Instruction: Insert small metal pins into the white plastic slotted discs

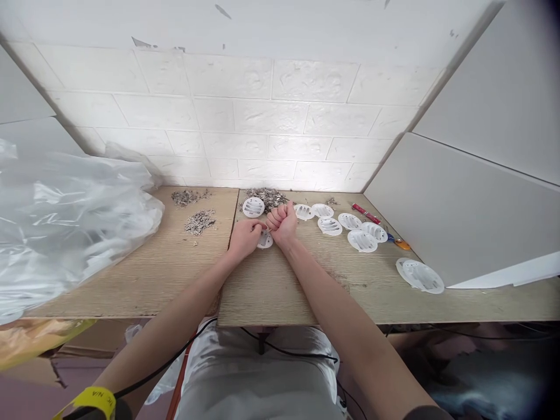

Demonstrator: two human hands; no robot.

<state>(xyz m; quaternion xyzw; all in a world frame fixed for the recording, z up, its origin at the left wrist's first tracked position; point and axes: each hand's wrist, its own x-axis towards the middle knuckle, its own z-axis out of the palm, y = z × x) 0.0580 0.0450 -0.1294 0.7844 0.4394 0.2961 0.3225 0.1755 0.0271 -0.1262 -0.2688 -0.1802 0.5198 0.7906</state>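
My left hand point(245, 238) is closed, thumb and fingers pinched at the left side of a white round slotted plastic disc point(265, 240) on the table. Part of that disc is hidden under the hands. My right hand point(282, 224) is curled into a closed shape over the disc's right side. Whatever its fingers grip is too small or hidden to name. Just behind the hands lie another white slotted disc point(253, 207) and a pile of small metal parts point(270, 198).
More white discs point(329, 226) lie to the right, a pair point(420, 276) near the grey panel point(472, 216). A red tool point(366, 213) and an orange-handled tool point(399, 242) lie beside them. Small metal pieces point(200, 222) and a large clear plastic bag point(74, 216) occupy the left.
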